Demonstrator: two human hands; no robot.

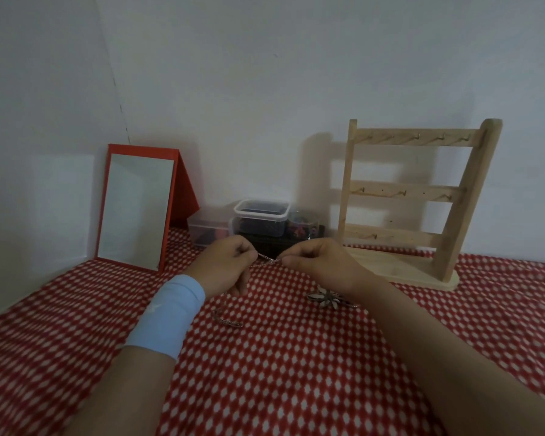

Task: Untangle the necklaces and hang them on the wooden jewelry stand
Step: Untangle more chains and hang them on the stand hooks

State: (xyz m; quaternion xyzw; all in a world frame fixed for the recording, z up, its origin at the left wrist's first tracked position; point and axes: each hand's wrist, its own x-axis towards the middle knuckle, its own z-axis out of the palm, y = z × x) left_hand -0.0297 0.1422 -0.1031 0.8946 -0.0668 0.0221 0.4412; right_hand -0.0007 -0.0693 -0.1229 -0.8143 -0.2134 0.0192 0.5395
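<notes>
Two hands hold a thin silver necklace chain [266,259] stretched between them, with the untangling step under way.

From the left, a red-framed standing mirror [136,209] sits on the red-and-white patterned cloth [296,357] covering the desk. The left hand [225,267], above a pale blue wristband [167,313], pinches one end of the chain. A small silvery pendant piece [228,322] lies on the cloth below it. The right hand [315,262] pinches the other end, with a flower-shaped metal pendant [326,299] resting just beneath its wrist. Whether the strands are fully separated is too fine to tell. The pale wooden jewelry stand [403,196] waits at the right with all its hooks bare. Next, one necklace probably needs freeing, then lifting onto a top hook without dragging the others.
</notes>
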